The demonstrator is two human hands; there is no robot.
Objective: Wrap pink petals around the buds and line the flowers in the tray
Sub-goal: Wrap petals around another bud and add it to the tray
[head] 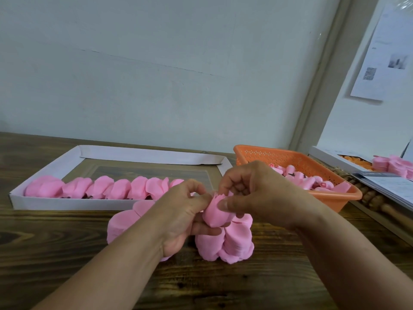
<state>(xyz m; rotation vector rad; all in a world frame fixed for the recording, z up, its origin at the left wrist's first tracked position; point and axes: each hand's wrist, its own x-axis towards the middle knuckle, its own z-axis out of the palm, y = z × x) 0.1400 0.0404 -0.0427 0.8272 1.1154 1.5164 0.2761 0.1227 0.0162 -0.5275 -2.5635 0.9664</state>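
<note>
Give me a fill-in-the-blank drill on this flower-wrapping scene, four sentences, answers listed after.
1. Both hands, the left hand and the right hand, hold one half-wrapped flower whose colour is ____.
2. The finished flowers lie in a single row inside the ____ tray.
3. The unwrapped buds wait in a basket coloured ____.
4. The loose petals lie piled on the wooden ____, directly below the hands.

Missing words: pink; white; orange; table
</note>
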